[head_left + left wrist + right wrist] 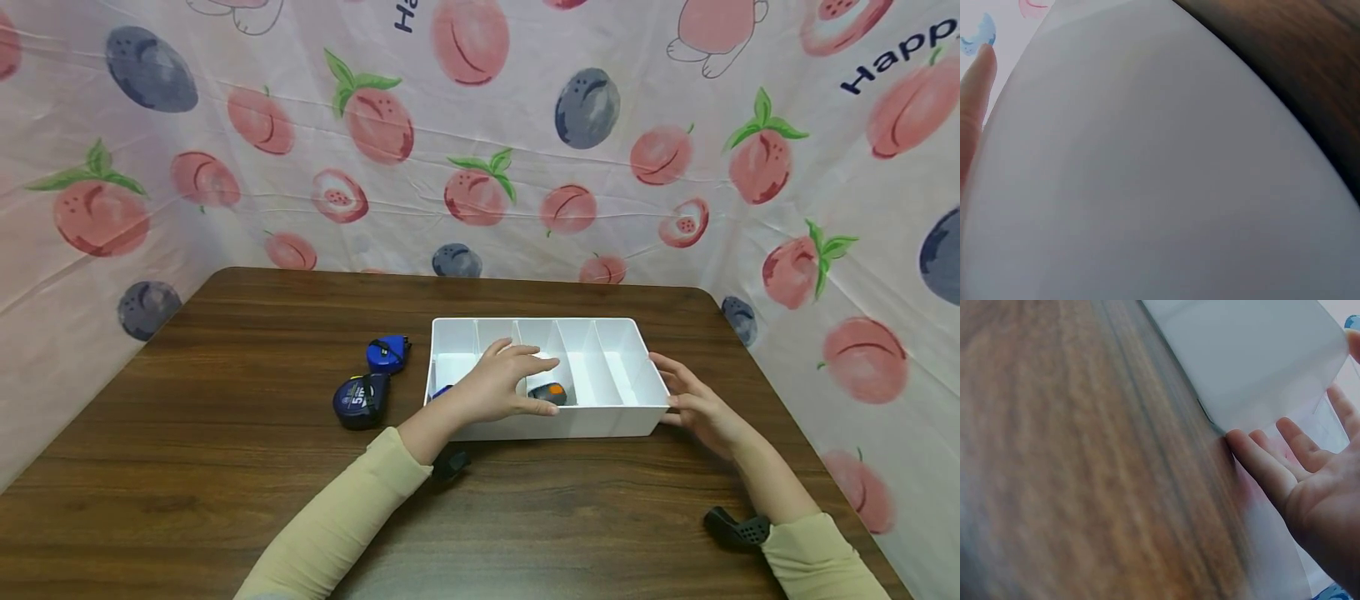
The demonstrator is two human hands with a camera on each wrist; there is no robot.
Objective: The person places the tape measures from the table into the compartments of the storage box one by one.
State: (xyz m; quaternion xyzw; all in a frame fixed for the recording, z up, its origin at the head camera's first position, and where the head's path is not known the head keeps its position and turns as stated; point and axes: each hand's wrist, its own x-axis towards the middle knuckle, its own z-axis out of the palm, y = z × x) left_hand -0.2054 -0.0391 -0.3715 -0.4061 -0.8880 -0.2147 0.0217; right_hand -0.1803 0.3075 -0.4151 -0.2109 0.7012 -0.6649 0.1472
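A white divided box (600, 423) sits on the wooden table. Over its left half my left hand (495, 387) hovers, fingers spread and extended, holding nothing that I can see. Just beneath the fingers, in a compartment, lies a dark grey tape measure (550, 395) with an orange mark. A blue thing (441, 391) peeks out in the leftmost compartment, mostly hidden by the hand. At the box's right end, my right hand (705, 412) touches the wall with loosely extended fingers (1260, 462). The left wrist view is filled by the box's white wall (1147, 156).
Left of the box, a blue tape measure (386, 354) and a dark blue tape measure (360, 402) marked 5m lie close together. Black wrist straps (738, 529) are on both arms. A fruit-printed curtain (517, 167) hangs behind the table (225, 375).
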